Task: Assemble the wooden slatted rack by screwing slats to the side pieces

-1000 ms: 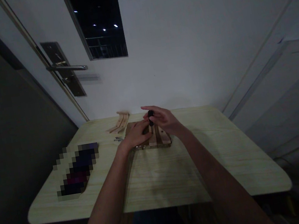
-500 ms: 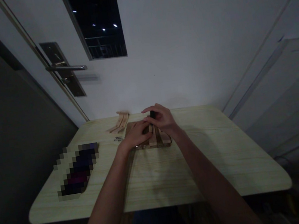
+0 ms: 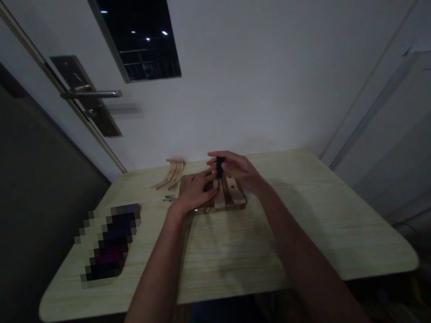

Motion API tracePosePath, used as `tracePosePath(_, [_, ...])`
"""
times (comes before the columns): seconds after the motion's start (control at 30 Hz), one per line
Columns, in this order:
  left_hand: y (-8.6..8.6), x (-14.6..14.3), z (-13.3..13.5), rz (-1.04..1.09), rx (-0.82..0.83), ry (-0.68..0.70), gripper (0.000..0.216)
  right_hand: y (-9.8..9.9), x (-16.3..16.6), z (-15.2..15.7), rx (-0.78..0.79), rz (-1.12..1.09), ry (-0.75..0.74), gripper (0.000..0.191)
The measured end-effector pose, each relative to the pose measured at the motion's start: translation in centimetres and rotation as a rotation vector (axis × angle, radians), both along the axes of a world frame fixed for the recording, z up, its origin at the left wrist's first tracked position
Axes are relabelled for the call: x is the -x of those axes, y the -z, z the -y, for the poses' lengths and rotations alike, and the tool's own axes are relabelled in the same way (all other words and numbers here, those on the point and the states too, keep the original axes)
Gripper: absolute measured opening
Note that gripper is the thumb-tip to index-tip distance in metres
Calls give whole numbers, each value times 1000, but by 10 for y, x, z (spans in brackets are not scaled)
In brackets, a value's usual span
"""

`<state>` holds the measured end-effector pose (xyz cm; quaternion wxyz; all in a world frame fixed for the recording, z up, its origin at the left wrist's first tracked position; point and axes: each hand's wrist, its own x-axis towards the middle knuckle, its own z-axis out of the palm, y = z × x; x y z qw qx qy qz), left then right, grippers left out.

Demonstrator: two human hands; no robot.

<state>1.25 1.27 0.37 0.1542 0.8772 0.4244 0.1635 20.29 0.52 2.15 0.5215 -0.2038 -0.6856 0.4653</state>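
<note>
A small wooden assembly of a dark board with pale slats lies at the far middle of the light wood table. My left hand rests flat on its left part, fingers stretched out. My right hand is closed round the black handle of a small tool, held upright over the slats. The tool's tip is hidden by my fingers.
Two curved wooden pieces lie behind the assembly, with a few small screws beside them. A blurred dark object lies at the table's left. A door with a metal handle stands at the left, a white wall behind.
My right hand has turned a little on the black tool and stayed over the slats. The left hand has kept its place on the board. The view has shifted slightly.
</note>
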Motion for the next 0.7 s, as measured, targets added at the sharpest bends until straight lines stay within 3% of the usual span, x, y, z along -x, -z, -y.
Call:
tracePosePath(0.27, [3, -1, -1, 4, -1, -11, 44, 9, 8, -5, 58, -111, 122, 38])
tracePosePath(0.57, [5, -2, -3, 50, -22, 1, 46, 10, 19, -3, -36, 2, 339, 35])
tracePosePath(0.7, [6, -3, -4, 69, -22, 3, 44, 11, 20, -1, -25, 36, 286, 40])
